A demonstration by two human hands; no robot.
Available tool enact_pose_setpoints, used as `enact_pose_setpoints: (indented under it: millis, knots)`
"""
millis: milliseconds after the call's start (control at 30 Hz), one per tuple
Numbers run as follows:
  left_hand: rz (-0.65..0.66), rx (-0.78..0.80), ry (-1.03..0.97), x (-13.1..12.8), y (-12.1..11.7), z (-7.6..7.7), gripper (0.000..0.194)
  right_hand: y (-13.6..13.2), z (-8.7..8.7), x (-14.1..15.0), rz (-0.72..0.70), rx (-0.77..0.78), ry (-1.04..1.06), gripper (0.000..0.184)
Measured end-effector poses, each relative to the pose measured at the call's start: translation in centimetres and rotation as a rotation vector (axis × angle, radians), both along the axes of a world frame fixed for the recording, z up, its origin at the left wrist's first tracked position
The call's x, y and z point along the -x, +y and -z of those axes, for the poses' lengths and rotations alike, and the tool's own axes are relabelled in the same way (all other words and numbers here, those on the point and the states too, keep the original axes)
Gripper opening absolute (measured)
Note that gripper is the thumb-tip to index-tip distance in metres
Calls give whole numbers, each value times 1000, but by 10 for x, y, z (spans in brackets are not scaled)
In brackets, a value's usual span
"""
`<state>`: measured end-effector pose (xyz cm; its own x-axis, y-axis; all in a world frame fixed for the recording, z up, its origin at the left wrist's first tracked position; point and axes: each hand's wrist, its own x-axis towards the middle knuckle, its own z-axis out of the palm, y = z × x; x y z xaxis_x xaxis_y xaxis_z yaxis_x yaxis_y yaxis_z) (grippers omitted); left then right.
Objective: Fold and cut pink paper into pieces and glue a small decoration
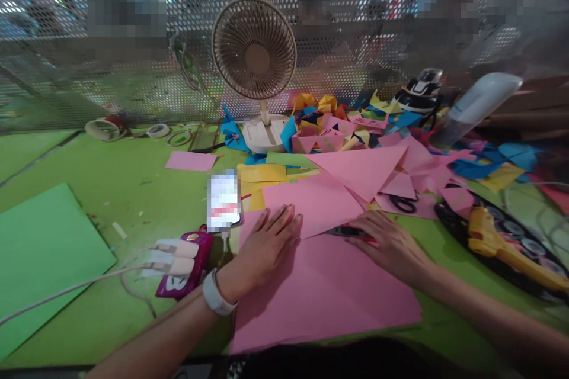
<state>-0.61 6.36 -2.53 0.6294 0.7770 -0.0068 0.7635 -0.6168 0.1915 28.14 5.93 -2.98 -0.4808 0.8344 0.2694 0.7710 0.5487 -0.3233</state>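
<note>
My left hand [271,240] lies flat with its fingers stretched over pink paper, a white band around the wrist. Under it spreads a large pink sheet [324,296], and another pink piece [313,201] overlaps its far part. In my right hand [386,243] is a slim dark tool that looks like a cutter knife [340,230], its tip pointing left at the edge of the upper piece. The fingers hide much of its handle. Close to my left fingers, a lit phone [223,201] lies with a cable plugged into it.
A fan [255,50] stands at the back before a perforated metal screen. Coloured paper scraps [329,130] pile up beside it. At right are black-handled scissors [402,204] and a yellow glue gun [498,243]. A purple power strip [184,266] and green sheet [48,260] lie left.
</note>
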Motion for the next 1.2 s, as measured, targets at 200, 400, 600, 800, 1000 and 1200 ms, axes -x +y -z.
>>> enact_pose_setpoints:
  millis: [200,400,600,800,1000,1200]
  knots:
    - [4,10,-28,1,3,0,45,1,0,5,-27,-37,9,17]
    - [13,48,-35,4,5,3,49,0,-2,8,-34,-22,6,18]
    - [20,58,-25,1,4,-1,48,2,-2,10,-54,-6,31,18]
    - [19,28,-12,2,4,2,47,4,1,5,-91,10,47,19]
    - [17,11,-7,2,4,5,47,4,1,7,-72,13,53,18]
    - [13,17,-16,2,3,4,47,3,3,12,-83,-6,38,19]
